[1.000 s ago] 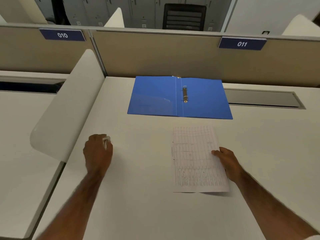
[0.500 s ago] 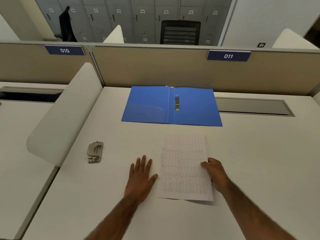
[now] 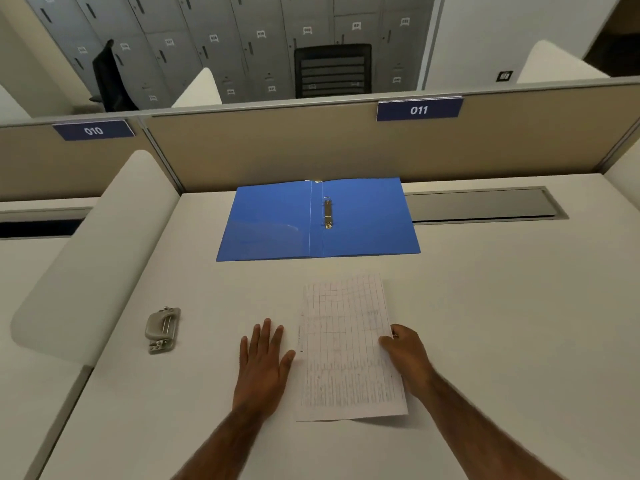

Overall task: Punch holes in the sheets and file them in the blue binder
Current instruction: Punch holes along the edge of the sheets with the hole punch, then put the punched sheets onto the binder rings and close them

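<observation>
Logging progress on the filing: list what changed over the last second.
The left hand let go of the hole punch and moved right to lie flat beside the sheets. The right hand still holds their right edge; the blue binder stays open.

A white desk [image 3: 502,323] is spreading across the lower half. At 12 o'clock a beige partition [image 3: 277,150] is standing along its far edge, carrying blue plates reading 010 [image 3: 92,130] at 10 o'clock and 011 [image 3: 419,109] at 1 o'clock. A grey cable hatch [image 3: 485,204] is lying flush at 2 o'clock. A white rounded divider [image 3: 97,254] is rising at 9 o'clock. Beyond the partition, grey lockers [image 3: 207,36] are lining the back at 11 o'clock, a black chair [image 3: 332,69] is standing before them, and a white wall [image 3: 502,29] is showing at 1 o'clock.
</observation>
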{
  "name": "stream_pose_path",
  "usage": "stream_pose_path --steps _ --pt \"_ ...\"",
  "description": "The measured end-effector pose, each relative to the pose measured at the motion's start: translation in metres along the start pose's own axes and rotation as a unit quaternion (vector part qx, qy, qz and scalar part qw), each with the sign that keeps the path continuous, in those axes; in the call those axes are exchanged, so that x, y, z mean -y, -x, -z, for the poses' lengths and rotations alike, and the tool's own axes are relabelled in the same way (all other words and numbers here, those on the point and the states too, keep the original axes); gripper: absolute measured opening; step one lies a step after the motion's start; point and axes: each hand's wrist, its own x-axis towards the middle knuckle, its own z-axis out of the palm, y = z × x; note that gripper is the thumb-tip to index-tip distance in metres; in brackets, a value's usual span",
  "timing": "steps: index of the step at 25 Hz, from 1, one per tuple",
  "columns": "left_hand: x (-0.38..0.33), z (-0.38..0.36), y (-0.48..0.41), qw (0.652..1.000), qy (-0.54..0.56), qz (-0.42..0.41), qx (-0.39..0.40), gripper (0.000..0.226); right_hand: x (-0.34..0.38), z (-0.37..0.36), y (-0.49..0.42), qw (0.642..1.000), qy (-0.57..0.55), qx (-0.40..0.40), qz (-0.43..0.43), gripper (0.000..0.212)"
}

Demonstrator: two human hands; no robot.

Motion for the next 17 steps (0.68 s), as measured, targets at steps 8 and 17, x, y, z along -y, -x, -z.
stream_pose_path --steps 8,17 --pt "-0.046 0.062 -0.2 0.998 -0.042 -0.039 0.0 0.072 -0.013 0.001 -0.006 0.999 -0.025 0.006 -0.021 0.018" --pt "-0.051 0.028 -0.253 0.986 -0.076 -0.124 0.082 0.067 0.01 0.059 -0.022 0.995 -0.09 -0.042 -0.016 0.015"
